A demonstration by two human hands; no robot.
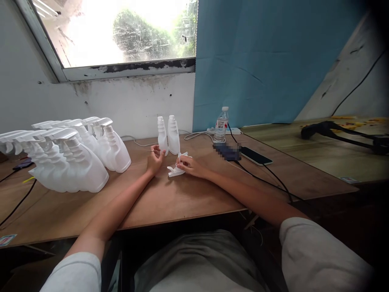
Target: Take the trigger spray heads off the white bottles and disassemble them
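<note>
Holding a white trigger sprayer head (177,168) down on the bench (170,198), your right hand (190,165) has its fingers pinched narrowly on the upper end of the part, which lies on its side just in front of two capless white bottles (169,135). Your left hand (154,159) rests beside it, palm up, fingers loosely curled around nothing, almost touching the nearer bottle. You look to be at the pick-up of a head, with both bottles still uncapped. The next move, I'd judge, calls for your left hand to steady a bottle while you lift the head upright. Off to the left stand the finished spray bottles (69,156); further back are a water bottle (221,125) and a phone (256,155).
</note>
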